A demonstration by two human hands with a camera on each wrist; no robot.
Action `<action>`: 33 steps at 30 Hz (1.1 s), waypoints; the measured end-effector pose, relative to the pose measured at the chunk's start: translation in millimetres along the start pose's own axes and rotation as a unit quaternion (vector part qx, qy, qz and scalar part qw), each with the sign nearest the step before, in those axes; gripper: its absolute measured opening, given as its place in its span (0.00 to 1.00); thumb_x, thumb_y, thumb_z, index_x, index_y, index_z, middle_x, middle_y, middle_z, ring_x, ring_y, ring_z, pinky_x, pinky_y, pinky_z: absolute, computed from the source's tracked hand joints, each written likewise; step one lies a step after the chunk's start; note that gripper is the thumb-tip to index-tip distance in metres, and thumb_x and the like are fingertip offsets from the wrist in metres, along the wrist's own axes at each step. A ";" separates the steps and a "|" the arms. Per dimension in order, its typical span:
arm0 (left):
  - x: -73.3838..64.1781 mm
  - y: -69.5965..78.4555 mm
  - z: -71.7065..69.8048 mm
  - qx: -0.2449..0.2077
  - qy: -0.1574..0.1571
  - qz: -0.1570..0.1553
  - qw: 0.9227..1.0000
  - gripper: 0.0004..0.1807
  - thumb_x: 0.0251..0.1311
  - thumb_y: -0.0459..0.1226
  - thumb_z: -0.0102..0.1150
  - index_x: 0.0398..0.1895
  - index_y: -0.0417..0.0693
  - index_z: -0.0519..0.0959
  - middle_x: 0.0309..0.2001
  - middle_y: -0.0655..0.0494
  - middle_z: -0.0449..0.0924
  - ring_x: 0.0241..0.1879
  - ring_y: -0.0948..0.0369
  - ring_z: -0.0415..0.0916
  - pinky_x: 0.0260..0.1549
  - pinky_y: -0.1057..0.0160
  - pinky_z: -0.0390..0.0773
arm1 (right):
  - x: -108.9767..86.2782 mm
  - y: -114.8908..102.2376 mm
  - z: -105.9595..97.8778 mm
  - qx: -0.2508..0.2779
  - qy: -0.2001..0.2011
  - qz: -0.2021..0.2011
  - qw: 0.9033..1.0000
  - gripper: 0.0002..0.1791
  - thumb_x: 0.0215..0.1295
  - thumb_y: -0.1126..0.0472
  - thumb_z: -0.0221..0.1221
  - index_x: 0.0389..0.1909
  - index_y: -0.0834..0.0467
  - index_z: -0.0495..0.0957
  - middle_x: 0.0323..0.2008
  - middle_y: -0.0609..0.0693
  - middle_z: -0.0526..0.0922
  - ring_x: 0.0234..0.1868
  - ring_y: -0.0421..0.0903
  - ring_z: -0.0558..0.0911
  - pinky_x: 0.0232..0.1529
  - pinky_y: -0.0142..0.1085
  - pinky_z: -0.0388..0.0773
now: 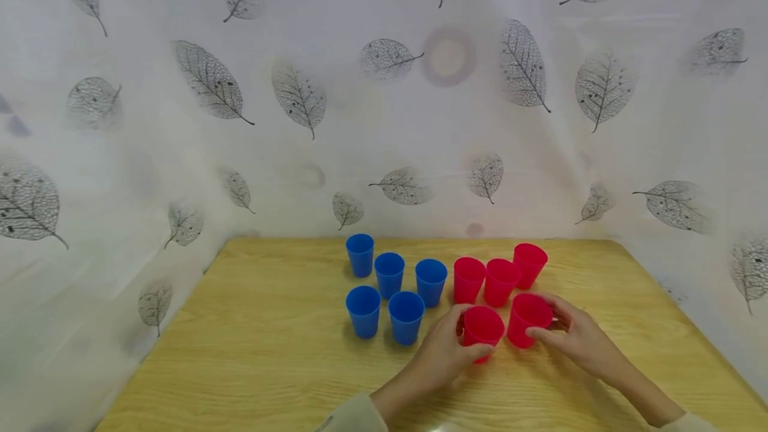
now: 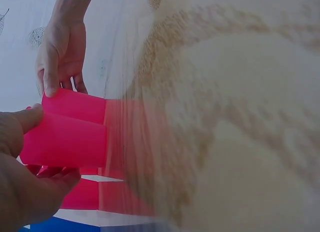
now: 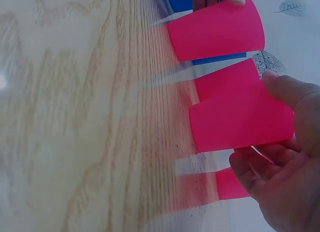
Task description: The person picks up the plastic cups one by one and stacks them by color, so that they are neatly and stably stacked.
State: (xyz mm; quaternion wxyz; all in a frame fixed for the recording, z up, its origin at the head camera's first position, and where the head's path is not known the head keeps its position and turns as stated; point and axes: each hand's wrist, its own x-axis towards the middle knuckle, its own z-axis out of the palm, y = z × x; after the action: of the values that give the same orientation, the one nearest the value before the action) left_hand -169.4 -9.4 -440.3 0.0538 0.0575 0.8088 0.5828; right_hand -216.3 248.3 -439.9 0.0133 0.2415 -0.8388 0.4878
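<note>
My left hand [image 1: 443, 352] grips a red cup [image 1: 483, 327] at the front of the red group, thumb on the near side and fingers round its left. Just right of it, my right hand [image 1: 579, 339] holds another red cup [image 1: 529, 321] between thumb and fingers. Both cups stand upright with their mouths up. In the left wrist view the held cup [image 2: 65, 142] overlaps the other one, and its base is at the tabletop. The right wrist view shows the right cup [image 3: 240, 122] with the thumb near its rim.
Behind the hands stand three more red cups [image 1: 502, 282]. To the left, several blue cups [image 1: 406, 317] stand upright in two loose rows. All are on a wooden table [image 1: 252, 352], with a leaf-patterned sheet [image 1: 336, 159] hanging behind and at both sides.
</note>
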 end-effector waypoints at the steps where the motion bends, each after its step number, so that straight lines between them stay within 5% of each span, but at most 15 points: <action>1: -0.2 -0.2 -0.3 0.001 0.000 0.003 1.000 0.29 0.57 0.39 0.78 0.60 0.60 0.75 0.51 0.72 0.79 0.51 0.68 0.77 0.50 0.65 0.84 | -0.2 -0.7 0.1 0.000 0.000 0.001 1.000 0.32 0.64 0.68 0.70 0.66 0.72 0.70 0.55 0.66 0.80 0.43 0.35 0.83 0.41 0.29 0.85; 14: -10.7 -6.6 -9.8 0.002 0.002 -0.006 1.000 0.32 0.54 0.39 0.80 0.61 0.57 0.75 0.53 0.64 0.80 0.56 0.57 0.78 0.51 0.55 0.85 | -2.2 -17.2 -2.4 0.018 -0.002 -0.003 1.000 0.32 0.66 0.65 0.69 0.68 0.68 0.70 0.53 0.62 0.82 0.44 0.40 0.84 0.42 0.33 0.85; 21: -9.3 -6.3 -7.8 -0.016 -0.018 0.022 0.999 0.32 0.55 0.37 0.79 0.62 0.53 0.74 0.54 0.63 0.81 0.56 0.57 0.79 0.54 0.56 0.84 | -7.5 -30.9 -15.5 0.009 0.011 0.009 1.000 0.32 0.66 0.64 0.69 0.69 0.67 0.69 0.53 0.60 0.82 0.44 0.40 0.84 0.41 0.33 0.86; 33: -14.3 -4.7 -12.5 -0.016 -0.026 0.021 0.999 0.33 0.55 0.35 0.79 0.63 0.49 0.74 0.54 0.61 0.81 0.56 0.56 0.79 0.51 0.58 0.85 | -6.5 -48.7 -21.4 0.017 0.010 -0.025 0.999 0.31 0.67 0.67 0.68 0.69 0.67 0.69 0.55 0.61 0.81 0.47 0.40 0.84 0.43 0.32 0.85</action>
State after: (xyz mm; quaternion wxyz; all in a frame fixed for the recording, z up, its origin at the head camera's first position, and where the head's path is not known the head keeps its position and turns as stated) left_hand -157.4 -24.8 -440.5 0.0638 0.0887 0.7960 0.5953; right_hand -194.7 248.7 -390.8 0.0302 0.2574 -0.8240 0.5038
